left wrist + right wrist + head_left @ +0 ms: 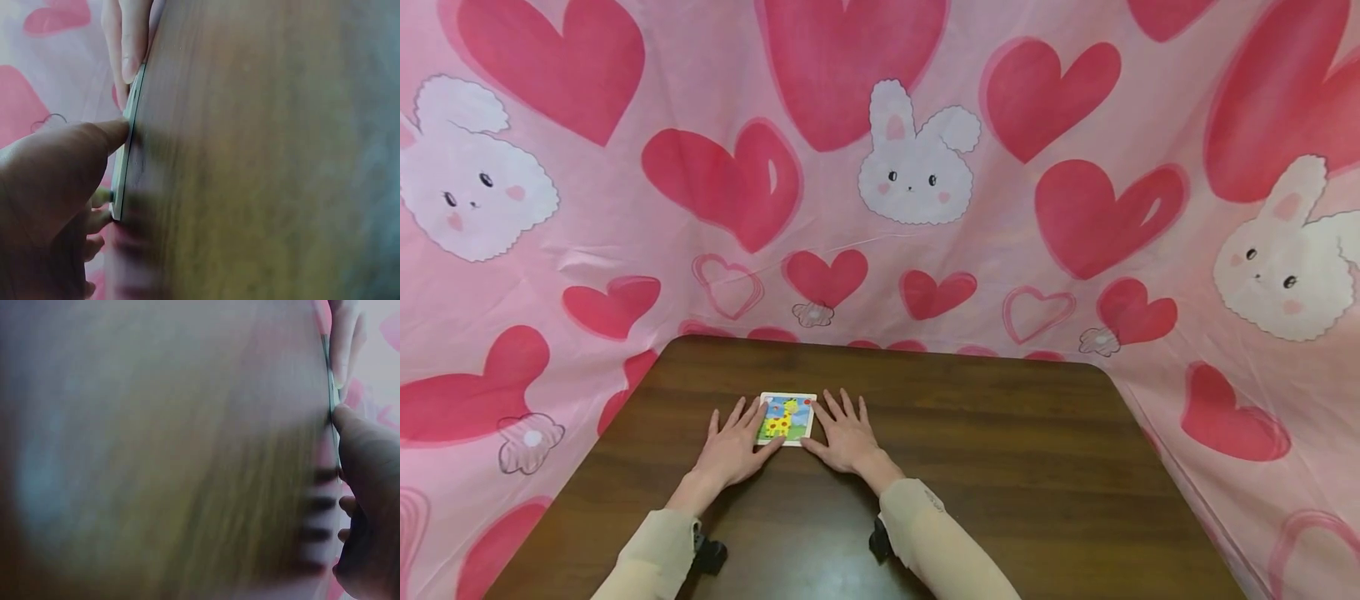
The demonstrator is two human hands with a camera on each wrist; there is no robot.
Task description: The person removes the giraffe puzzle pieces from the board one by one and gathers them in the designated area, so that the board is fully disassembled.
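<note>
A small square giraffe picture board (787, 421) with a white border lies flat on the brown wooden table (1000, 467). My left hand (730, 450) rests at its left side, fingers spread, with the thumb on the board's near edge. At the right side is my right hand (847, 442), its fingers also spread and its thumb touching the near right corner. From the left wrist view, the board (129, 144) shows edge-on as a thin slab, with the left thumb against it. The right wrist view shows the right thumb (350, 425) at the board's edge.
A pink cloth (880, 275) printed with hearts and white rabbits hangs behind the table and along both its sides. The table has rounded far corners. A black wrist device (708, 554) sits under the left sleeve, another (880, 540) by the right.
</note>
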